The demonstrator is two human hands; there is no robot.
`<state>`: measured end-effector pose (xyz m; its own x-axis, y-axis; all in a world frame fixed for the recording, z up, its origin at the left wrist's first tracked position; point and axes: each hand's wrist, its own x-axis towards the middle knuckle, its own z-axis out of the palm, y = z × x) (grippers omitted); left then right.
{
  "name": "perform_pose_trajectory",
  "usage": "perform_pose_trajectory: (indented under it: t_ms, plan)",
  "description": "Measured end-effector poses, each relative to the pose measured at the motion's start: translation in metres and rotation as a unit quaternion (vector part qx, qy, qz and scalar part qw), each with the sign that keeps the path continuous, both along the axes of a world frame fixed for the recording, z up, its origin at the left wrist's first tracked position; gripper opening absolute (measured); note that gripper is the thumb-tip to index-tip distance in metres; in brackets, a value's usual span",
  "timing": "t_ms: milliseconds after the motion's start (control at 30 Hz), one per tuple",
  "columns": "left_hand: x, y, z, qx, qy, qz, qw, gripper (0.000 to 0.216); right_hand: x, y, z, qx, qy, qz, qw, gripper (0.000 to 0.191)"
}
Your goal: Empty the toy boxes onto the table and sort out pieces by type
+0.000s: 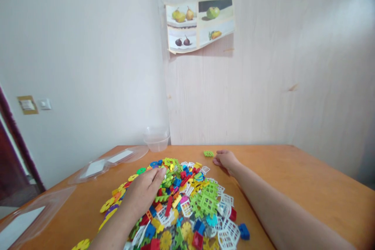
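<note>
A small green piece (208, 153) lay alone on the worktop (293, 179), just left of the right hand (226, 160) in the frame's centre, apart from its curled, empty fingertips. The left hand (144, 193) rested flat, fingers together, on the pile of coloured pieces (202, 203) at lower centre, farther from that piece. Bare worktop stretched rightward; a clear tub (156, 138) stood behind.

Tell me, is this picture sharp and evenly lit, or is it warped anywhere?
Head view: soft, even daylight; faint sheen on the orange wooden table; the multicoloured plastic building pieces look sharp; edges bend and the top right corner darkens and blurs.
</note>
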<state>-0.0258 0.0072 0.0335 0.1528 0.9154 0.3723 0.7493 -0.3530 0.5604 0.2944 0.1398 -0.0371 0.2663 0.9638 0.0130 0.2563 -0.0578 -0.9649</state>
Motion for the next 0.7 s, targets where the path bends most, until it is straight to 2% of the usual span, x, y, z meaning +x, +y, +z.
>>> perform_pose_trajectory:
  t_ms: [133, 267, 367, 567, 700]
  plan:
    - [0.001, 0.000, 0.000, 0.006, -0.002, 0.007, 1.000, 0.045, 0.006, -0.003, -0.002, 0.025, -0.105, 0.014, 0.994, 0.030]
    - [0.002, 0.000, 0.000, 0.012, -0.002, 0.009, 1.000, 0.046, 0.009, -0.008, 0.000, 0.060, -0.227, 0.044, 0.971, 0.042]
    - [0.002, 0.000, 0.000, 0.012, -0.001, 0.011, 1.000, 0.046, 0.006, -0.011, -0.001, 0.055, -0.286, 0.070, 0.954, 0.050]
    - [0.003, -0.002, 0.001, 0.010, -0.004, 0.007, 1.000, 0.045, -0.004, -0.013, 0.000, 0.062, -0.318, 0.105, 0.940, 0.057]
    - [0.002, -0.001, 0.002, 0.003, -0.003, 0.004, 1.000, 0.045, 0.001, -0.020, 0.017, 0.061, -0.297, 0.122, 0.945, 0.040]
